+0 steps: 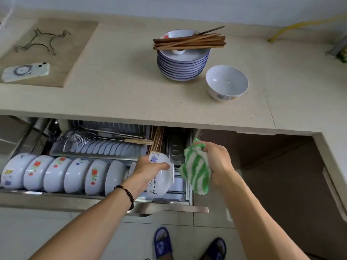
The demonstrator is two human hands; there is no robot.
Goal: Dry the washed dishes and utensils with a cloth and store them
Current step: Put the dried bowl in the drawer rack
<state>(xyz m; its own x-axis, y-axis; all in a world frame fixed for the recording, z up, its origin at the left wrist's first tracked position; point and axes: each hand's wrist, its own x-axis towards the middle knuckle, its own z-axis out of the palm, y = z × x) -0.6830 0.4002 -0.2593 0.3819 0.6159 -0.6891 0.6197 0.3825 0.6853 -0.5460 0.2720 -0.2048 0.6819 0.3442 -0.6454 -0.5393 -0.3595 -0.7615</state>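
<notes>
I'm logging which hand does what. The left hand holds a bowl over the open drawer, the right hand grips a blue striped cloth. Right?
Not quite: the head view shows the cloth is green-and-white striped, not blue. The rest stands: left hand holds the bowl over the drawer, right hand grips it.

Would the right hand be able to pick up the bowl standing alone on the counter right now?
Probably not yet: the right hand is clutching the green cloth. The path up to the bowl looks clear, though.

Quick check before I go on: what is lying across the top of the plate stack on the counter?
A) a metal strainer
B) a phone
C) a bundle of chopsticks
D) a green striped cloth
C: a bundle of brown chopsticks lies across the top of the plate stack on the counter.
</notes>
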